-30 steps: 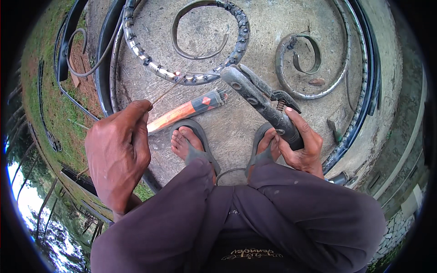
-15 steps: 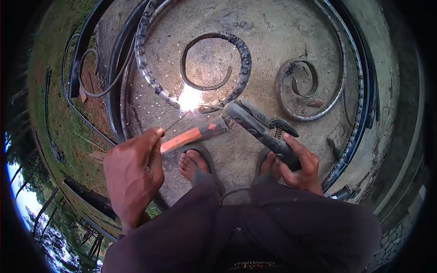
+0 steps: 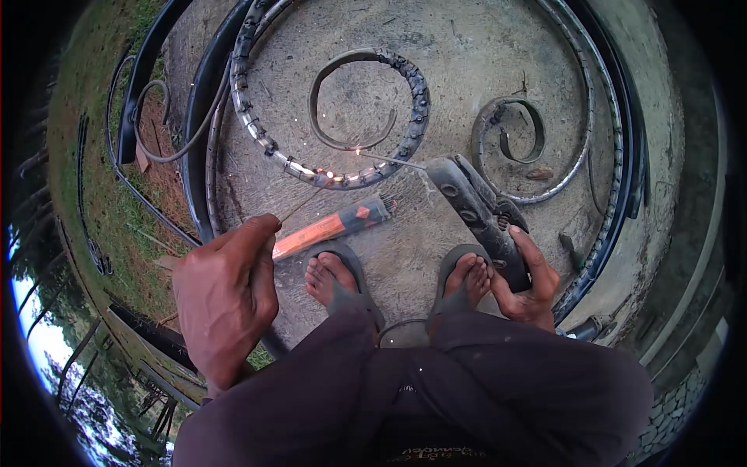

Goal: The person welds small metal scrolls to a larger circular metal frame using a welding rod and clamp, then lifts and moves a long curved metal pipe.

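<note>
My left hand (image 3: 226, 292) pinches a thin metal rod (image 3: 302, 205) between thumb and fingers. The rod's far end reaches a glowing weld spot (image 3: 329, 177) on a spiral-bent steel scroll (image 3: 247, 118). Wrapped round the handle of a dark welding electrode holder (image 3: 473, 212), my right hand (image 3: 532, 286) keeps its thumb by the spring lever. A welding electrode (image 3: 395, 162) sticks out leftward from the holder's jaws. Its tip glows orange just inside the scroll's curve; from this angle I cannot tell whether it touches metal.
An orange-and-grey packet of electrodes (image 3: 311, 237) lies before my sandalled feet (image 3: 334, 284). A smaller scroll end (image 3: 537, 138) curls at the right. Dark curved metal bars (image 3: 204, 117) and a cable (image 3: 167, 161) are on the left, beside grass (image 3: 124, 226). Concrete (image 3: 459, 54) lies underneath.
The bright arc and spark shower have died to small glowing spots. My right hand has moved the holder right, pulling the electrode tip away from the weld. The left hand has barely shifted.
</note>
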Available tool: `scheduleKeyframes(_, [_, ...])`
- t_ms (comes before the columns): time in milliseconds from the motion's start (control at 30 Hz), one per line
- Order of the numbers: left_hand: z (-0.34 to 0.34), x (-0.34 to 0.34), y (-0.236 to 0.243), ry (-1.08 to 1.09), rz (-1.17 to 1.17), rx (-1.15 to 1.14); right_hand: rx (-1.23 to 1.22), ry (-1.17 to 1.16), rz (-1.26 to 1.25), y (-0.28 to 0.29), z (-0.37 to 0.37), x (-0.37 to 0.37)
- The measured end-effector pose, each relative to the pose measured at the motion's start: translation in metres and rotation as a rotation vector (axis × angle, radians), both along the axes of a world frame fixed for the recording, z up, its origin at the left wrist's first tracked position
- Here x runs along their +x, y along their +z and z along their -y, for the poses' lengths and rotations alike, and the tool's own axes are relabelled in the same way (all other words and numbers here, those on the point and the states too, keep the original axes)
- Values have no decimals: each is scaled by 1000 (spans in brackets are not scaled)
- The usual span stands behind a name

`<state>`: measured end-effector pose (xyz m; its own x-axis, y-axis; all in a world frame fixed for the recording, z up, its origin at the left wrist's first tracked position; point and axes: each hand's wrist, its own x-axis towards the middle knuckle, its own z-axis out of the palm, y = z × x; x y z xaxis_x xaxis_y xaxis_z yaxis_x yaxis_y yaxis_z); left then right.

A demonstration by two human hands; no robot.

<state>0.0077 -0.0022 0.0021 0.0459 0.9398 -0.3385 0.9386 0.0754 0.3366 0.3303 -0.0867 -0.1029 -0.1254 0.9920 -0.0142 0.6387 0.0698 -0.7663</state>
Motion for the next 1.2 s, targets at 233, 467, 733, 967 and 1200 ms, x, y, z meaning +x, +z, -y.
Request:
scheduleKeyframes(233, [-3, 5, -7, -55, -31, -26, 45, 93, 126, 4, 3, -2])
scheduleKeyframes(467, [-4, 10, -6, -39, -26, -15, -37, 34, -31, 1, -1, -3])
scheduleKeyframes(733, [-4, 11, -7, -87, -72, -27, -23, 45, -34, -5, 0, -2])
scheduleKeyframes(967, [-2, 11, -8, -47, -44, -23, 12, 66, 16, -6, -1, -1])
scheduleKeyframes(1200, [-3, 5, -8, -116, -69, -6, -62, 59, -35, -3, 0, 1])
